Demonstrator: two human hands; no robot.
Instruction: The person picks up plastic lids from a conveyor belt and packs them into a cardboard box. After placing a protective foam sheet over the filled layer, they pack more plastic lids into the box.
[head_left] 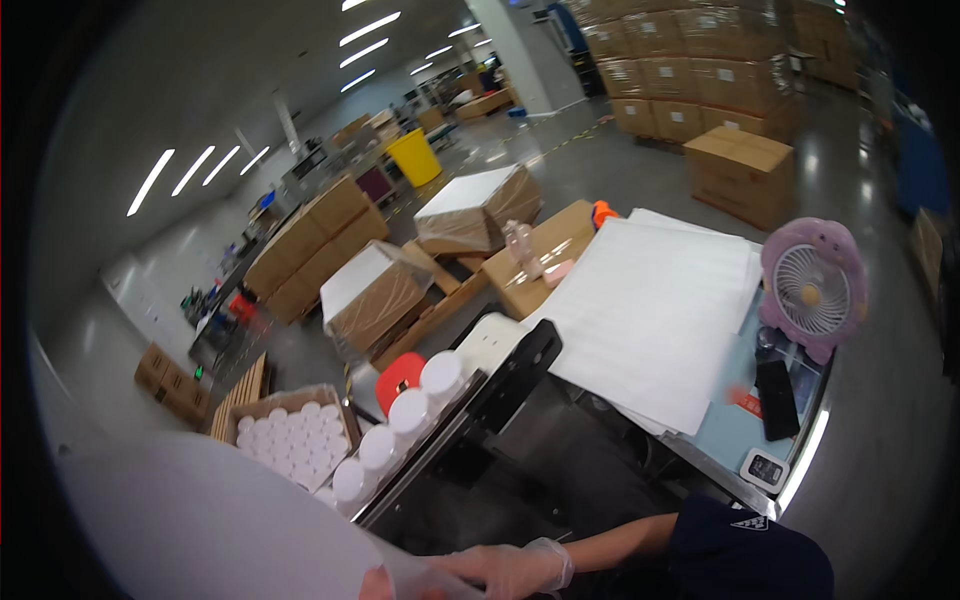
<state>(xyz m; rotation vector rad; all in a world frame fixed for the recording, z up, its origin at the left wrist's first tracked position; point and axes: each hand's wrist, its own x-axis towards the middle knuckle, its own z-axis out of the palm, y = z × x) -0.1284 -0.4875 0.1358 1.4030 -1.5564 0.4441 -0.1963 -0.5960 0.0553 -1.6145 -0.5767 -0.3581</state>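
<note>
At the lower edge, my right hand wears a clear plastic glove. Its fingers are closed at the edge of a large, smooth white sheet, which looks thin and slightly see-through. The sheet spreads over the lower left and partly covers the fingertips. My left hand does not show. Just beyond the sheet, a row of several white round-lidded jars lines a dark metal rail. Next to them is a red round object.
A stack of white foam sheets covers much of the table at right. Beside it are a purple fan, a black phone-like device and a small white device. A carton of white jars stands left; wrapped cartons lie beyond.
</note>
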